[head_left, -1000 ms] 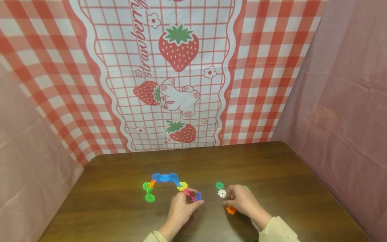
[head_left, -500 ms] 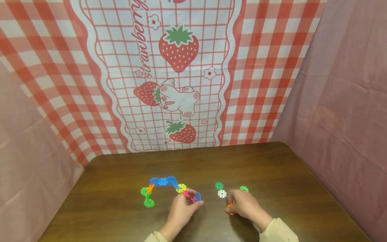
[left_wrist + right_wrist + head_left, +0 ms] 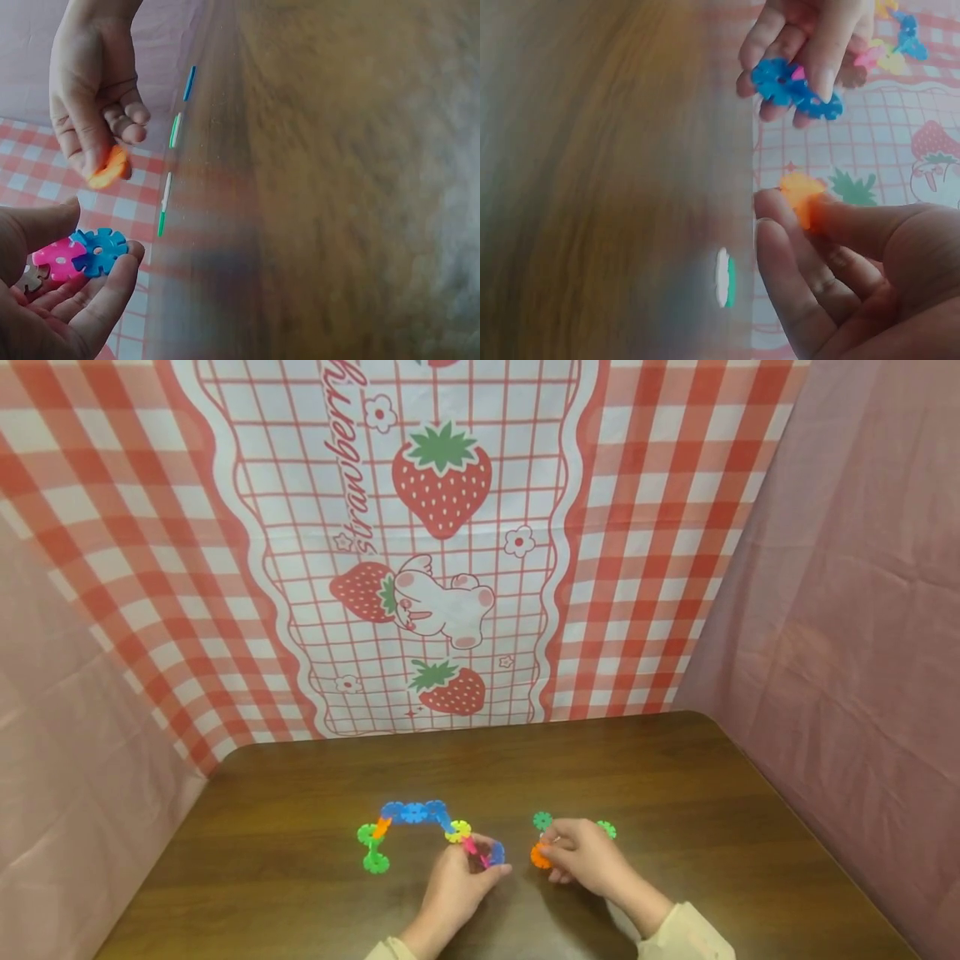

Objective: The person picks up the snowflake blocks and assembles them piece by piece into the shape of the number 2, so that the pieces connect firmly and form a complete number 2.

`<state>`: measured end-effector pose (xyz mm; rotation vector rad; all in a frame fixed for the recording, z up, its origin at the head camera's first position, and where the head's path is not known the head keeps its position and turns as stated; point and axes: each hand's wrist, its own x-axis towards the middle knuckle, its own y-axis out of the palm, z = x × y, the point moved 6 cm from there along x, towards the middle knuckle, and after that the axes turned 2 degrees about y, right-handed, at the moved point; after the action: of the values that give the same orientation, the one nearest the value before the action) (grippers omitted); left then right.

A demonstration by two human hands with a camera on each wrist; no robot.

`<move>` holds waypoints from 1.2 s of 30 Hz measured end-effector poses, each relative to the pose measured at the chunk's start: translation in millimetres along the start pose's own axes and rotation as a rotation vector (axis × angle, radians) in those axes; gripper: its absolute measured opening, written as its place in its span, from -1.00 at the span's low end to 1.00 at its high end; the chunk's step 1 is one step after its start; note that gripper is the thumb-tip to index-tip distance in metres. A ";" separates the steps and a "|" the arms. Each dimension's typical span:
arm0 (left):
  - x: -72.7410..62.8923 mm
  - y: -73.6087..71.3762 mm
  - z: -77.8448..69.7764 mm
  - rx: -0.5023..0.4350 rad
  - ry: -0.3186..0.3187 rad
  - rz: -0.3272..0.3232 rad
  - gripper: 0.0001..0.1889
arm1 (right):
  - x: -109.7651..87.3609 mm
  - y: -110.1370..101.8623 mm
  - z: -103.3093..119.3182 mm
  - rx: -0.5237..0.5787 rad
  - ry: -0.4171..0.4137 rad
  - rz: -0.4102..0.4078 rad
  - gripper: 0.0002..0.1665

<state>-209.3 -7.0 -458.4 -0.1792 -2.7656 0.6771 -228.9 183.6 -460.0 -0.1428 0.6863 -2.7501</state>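
Observation:
My left hand [image 3: 456, 885] grips the right end of a chain of plastic snowflake discs [image 3: 415, 813]. This chain arches up and leftward, from green and orange through blue and yellow to pink. In the left wrist view, a blue disc [image 3: 105, 253] and a pink disc [image 3: 58, 259] show between my thumb and fingers. My right hand [image 3: 588, 857] pinches a single orange snowflake disc [image 3: 540, 857] between thumb and index finger, a short gap from the chain's blue end. From the right wrist, the orange disc [image 3: 801, 196] appears below the blue discs [image 3: 775, 81].
On the brown wooden table [image 3: 285, 893], a dark green disc [image 3: 542, 820] lies beyond my right hand and a lighter green disc [image 3: 607, 830] to its right. A white disc is mostly hidden behind the fingers. A strawberry-print cloth [image 3: 517, 610] hangs behind the table's far edge.
My right hand has taken the orange disc off the table and brought it up and left, closer to the chain. My left hand, with the chain, has shifted slightly right.

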 end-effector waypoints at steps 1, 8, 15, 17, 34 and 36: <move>0.1 0.7 0.3 0.002 -0.001 0.004 -0.68 | 0.4 0.9 1.1 0.017 0.003 0.002 -0.93; -0.7 4.2 -1.2 0.000 0.000 0.028 -0.68 | 4.0 7.5 9.1 0.083 -0.004 0.003 -0.82; -2.7 7.3 -2.0 -0.024 -0.020 0.049 -0.71 | 6.8 10.2 15.8 0.072 -0.024 -0.028 -0.87; -3.0 7.9 -2.3 -0.032 -0.022 0.053 -0.72 | 7.6 10.7 17.1 0.069 -0.026 -0.035 -0.87; -3.9 8.8 -3.4 -0.046 -0.012 0.067 -0.73 | 6.5 19.9 26.7 -0.008 -0.076 -0.043 -0.90; -3.7 8.1 -4.0 -0.035 -0.011 0.058 -0.74 | 6.6 20.8 27.3 -0.027 -0.091 -0.044 -0.89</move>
<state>-204.1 1.2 -459.6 -0.2649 -2.7933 0.6461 -225.1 152.0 -445.7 -0.2901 0.7037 -2.7576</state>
